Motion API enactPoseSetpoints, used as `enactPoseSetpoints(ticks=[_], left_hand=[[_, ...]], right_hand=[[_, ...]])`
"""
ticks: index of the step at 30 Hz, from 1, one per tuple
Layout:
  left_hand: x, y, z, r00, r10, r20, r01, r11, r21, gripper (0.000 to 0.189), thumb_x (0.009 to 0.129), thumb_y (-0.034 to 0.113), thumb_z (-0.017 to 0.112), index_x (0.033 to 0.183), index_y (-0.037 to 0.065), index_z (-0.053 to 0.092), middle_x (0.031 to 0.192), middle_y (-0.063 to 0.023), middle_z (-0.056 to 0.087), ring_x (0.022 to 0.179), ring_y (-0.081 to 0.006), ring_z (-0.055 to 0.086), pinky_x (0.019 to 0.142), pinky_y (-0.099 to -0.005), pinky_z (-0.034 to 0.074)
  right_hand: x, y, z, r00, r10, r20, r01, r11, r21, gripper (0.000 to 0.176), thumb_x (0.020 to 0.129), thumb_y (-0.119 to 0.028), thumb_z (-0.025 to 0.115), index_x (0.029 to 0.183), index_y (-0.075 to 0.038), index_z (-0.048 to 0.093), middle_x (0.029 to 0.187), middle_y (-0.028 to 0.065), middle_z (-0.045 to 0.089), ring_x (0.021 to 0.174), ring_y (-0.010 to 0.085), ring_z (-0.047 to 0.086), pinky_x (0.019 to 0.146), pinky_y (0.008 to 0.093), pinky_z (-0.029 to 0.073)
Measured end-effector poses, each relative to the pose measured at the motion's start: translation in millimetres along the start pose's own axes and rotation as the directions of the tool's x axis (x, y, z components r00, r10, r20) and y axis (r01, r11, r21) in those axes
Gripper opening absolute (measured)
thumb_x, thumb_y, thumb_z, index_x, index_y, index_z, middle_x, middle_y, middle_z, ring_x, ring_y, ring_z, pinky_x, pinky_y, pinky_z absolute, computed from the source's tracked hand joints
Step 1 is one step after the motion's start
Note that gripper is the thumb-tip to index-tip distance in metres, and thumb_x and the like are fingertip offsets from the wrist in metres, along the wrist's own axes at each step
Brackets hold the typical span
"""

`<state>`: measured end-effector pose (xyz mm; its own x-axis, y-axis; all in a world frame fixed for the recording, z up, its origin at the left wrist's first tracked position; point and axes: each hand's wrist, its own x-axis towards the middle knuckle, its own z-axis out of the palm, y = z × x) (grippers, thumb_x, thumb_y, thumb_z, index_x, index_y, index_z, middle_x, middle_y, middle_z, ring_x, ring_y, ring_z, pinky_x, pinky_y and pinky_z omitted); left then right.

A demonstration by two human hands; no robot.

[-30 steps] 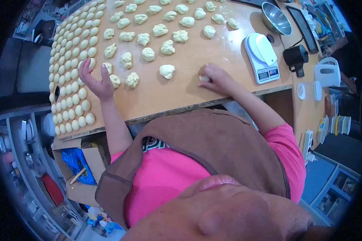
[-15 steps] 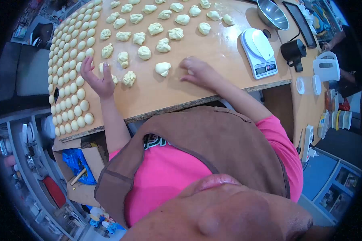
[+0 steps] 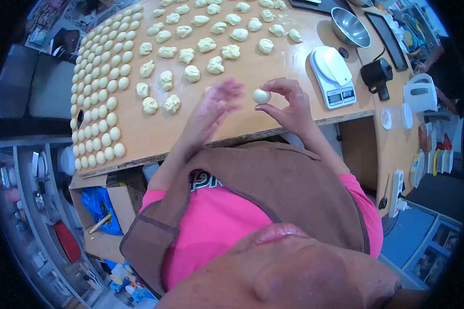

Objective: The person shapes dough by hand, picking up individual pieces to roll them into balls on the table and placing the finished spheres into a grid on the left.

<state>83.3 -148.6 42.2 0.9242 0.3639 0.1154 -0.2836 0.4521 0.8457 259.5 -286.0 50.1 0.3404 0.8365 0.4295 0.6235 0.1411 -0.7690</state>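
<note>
A small smooth dough ball (image 3: 262,96) is pinched between the thumb and fingers of my right hand (image 3: 290,105), above the wooden table near its front edge. My left hand (image 3: 214,105) is beside it on the left, blurred by motion, its fingers stretched out with nothing visible in them. It partly covers a lump of dough on the table. Rough dough lumps (image 3: 172,104) lie scattered across the middle and back of the table. On the left side, smooth round dough balls (image 3: 107,139) sit in close rows.
A white kitchen scale (image 3: 331,77), a metal bowl (image 3: 351,28) and a black pitcher (image 3: 376,75) stand to the right. Farther right are a clear container (image 3: 393,118) and a white jug (image 3: 420,92). Another person's arm (image 3: 431,57) shows at the right edge. A cardboard box (image 3: 119,208) is below the table.
My left hand has moved right, from near the rows of balls to beside my right hand. My right hand has turned and moved slightly right, and the dough ball now shows in its fingers.
</note>
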Motion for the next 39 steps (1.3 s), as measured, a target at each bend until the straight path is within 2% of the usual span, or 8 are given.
enactPoseSetpoints(ticks=[1, 3, 7, 11, 22, 26, 28, 39], left_hand=[[2.3, -1.5, 6.7, 1.0, 0.009, -0.006, -0.009, 1.0, 0.013, 0.068, 0.09, 0.036, 0.06, 0.141, 0.003, 0.029, 0.134, -0.0132, 0.043, 0.123, -0.0215, 0.044, 0.102, -0.0364, 0.037], [4.6, -2.6, 15.3, 0.972, -0.185, 0.147, 0.219, 0.938, -0.268, 0.073, 0.092, 0.049, 0.049, 0.142, 0.0, 0.026, 0.139, -0.0167, 0.041, 0.123, -0.0258, 0.048, 0.103, -0.0386, 0.04], [0.7, -9.8, 5.2, 0.989, -0.146, 0.028, 0.147, 0.927, -0.347, 0.05, 0.098, 0.025, 0.047, 0.139, 0.0, 0.032, 0.13, -0.0157, 0.051, 0.116, -0.0266, 0.054, 0.098, -0.0367, 0.048], [0.9, -1.4, 0.4, 0.998, -0.06, 0.003, 0.057, 0.931, -0.361, 0.046, 0.095, 0.015, 0.053, 0.136, 0.001, 0.038, 0.123, -0.0149, 0.055, 0.11, -0.0256, 0.058, 0.091, -0.0369, 0.052], [-0.9, 16.4, 12.7, 0.995, -0.077, -0.06, 0.089, 0.971, 0.224, 0.063, 0.085, 0.01, 0.066, 0.139, 0.001, 0.035, 0.126, -0.0134, 0.054, 0.112, -0.0208, 0.056, 0.092, -0.035, 0.05], [2.3, 8.7, 12.4, 0.996, -0.02, -0.084, 0.02, 1.0, 0.001, 0.054, 0.09, 0.014, 0.061, 0.137, 0.001, 0.037, 0.126, -0.0149, 0.054, 0.114, -0.0222, 0.055, 0.094, -0.0347, 0.05], [5.5, 4.1, 4.7, 0.939, -0.337, 0.064, 0.319, 0.787, -0.528, 0.043, 0.095, 0.018, 0.054, 0.132, 0.0, 0.041, 0.123, -0.0148, 0.055, 0.114, -0.0234, 0.056, 0.094, -0.0351, 0.051], [9.4, 10.7, 22.3, 0.996, -0.05, -0.068, 0.036, 0.981, -0.19, 0.046, 0.091, 0.013, 0.06, 0.132, 0.001, 0.044, 0.122, -0.0134, 0.057, 0.112, -0.0225, 0.058, 0.095, -0.0366, 0.05]], right_hand=[[5.1, -4.3, 4.4, 0.964, -0.242, -0.109, 0.248, 0.967, 0.048, 0.047, 0.071, -0.009, 0.079, 0.108, -0.006, 0.052, 0.098, 0.0114, 0.063, 0.094, 0.0257, 0.065, 0.079, 0.0349, 0.053], [13.9, -12.7, 11.0, 0.933, -0.341, -0.117, 0.35, 0.935, 0.066, 0.047, 0.07, -0.009, 0.08, 0.108, -0.006, 0.052, 0.1, 0.0115, 0.064, 0.095, 0.0258, 0.065, 0.079, 0.0348, 0.053], [18.6, -21.3, 16.8, 0.86, -0.486, -0.153, 0.501, 0.862, 0.08, 0.045, 0.073, -0.01, 0.078, 0.111, -0.007, 0.055, 0.105, 0.0135, 0.064, 0.097, 0.0265, 0.064, 0.078, 0.0341, 0.054], [15.9, -32.6, -3.5, 0.879, -0.461, -0.12, 0.458, 0.887, -0.057, 0.038, 0.076, -0.007, 0.074, 0.111, -0.008, 0.06, 0.107, 0.0135, 0.065, 0.097, 0.0261, 0.064, 0.078, 0.0335, 0.054], [32.5, -41.7, -15.2, 0.922, -0.314, 0.226, 0.335, 0.94, -0.058, 0.019, 0.078, -0.005, 0.066, 0.096, -0.009, 0.069, 0.086, 0.009, 0.065, 0.073, 0.0261, 0.064, 0.063, 0.034, 0.052], [33.6, -32.9, -13.0, 0.826, -0.547, 0.136, 0.563, 0.793, -0.232, 0.022, 0.072, -0.003, 0.065, 0.094, -0.006, 0.068, 0.087, 0.0078, 0.064, 0.071, 0.0237, 0.063, 0.059, 0.0333, 0.051], [35.6, -28.5, -8.9, 0.801, -0.586, 0.122, 0.596, 0.763, -0.249, 0.024, 0.07, -0.003, 0.064, 0.094, -0.005, 0.067, 0.088, 0.0079, 0.064, 0.073, 0.0232, 0.064, 0.059, 0.0333, 0.051], [28.6, -33.3, -11.2, 0.8, -0.599, 0.033, 0.582, 0.762, -0.283, 0.024, 0.071, -0.002, 0.065, 0.095, -0.003, 0.066, 0.089, 0.009, 0.065, 0.074, 0.0231, 0.064, 0.06, 0.0317, 0.052]])
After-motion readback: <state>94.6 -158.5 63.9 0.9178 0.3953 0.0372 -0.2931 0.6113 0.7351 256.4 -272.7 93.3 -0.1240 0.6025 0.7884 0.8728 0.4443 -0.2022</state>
